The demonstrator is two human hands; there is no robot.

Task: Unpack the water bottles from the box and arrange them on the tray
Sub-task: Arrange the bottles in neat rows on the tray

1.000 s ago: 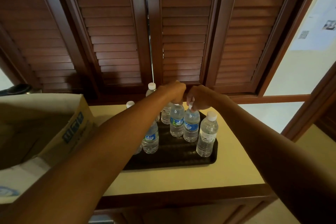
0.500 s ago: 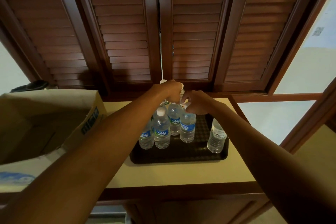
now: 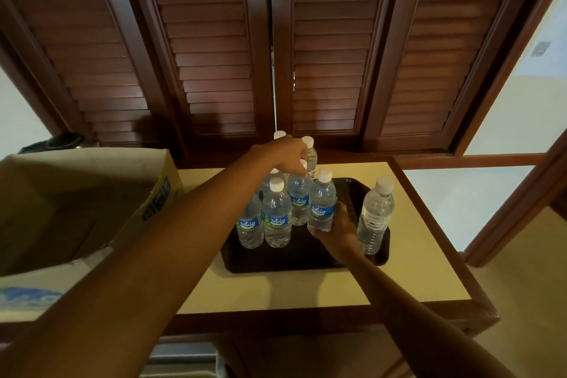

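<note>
Several clear water bottles with white caps and blue labels stand clustered on the left half of a black tray [image 3: 291, 259]. My left hand [image 3: 283, 156] reaches over the cluster, its fingertips closed on the cap of a middle bottle [image 3: 298, 196]. My right hand [image 3: 342, 232] cups the lower part of the bottle [image 3: 322, 204] at the cluster's right edge. One more bottle [image 3: 376, 215] stands alone at the tray's right end. The open cardboard box [image 3: 76, 199] sits to the left; its inside is dark and I cannot see its contents.
The tray rests on a cream-topped counter [image 3: 306, 288] with a dark wooden edge. Brown louvred shutters [image 3: 214, 55] rise close behind the bottles. A dark round object [image 3: 66, 140] sits behind the box. The counter drops off to the right.
My right hand has come down from the bottle caps to the lower part of the right-hand bottle in the cluster. My left hand stays on a cap.
</note>
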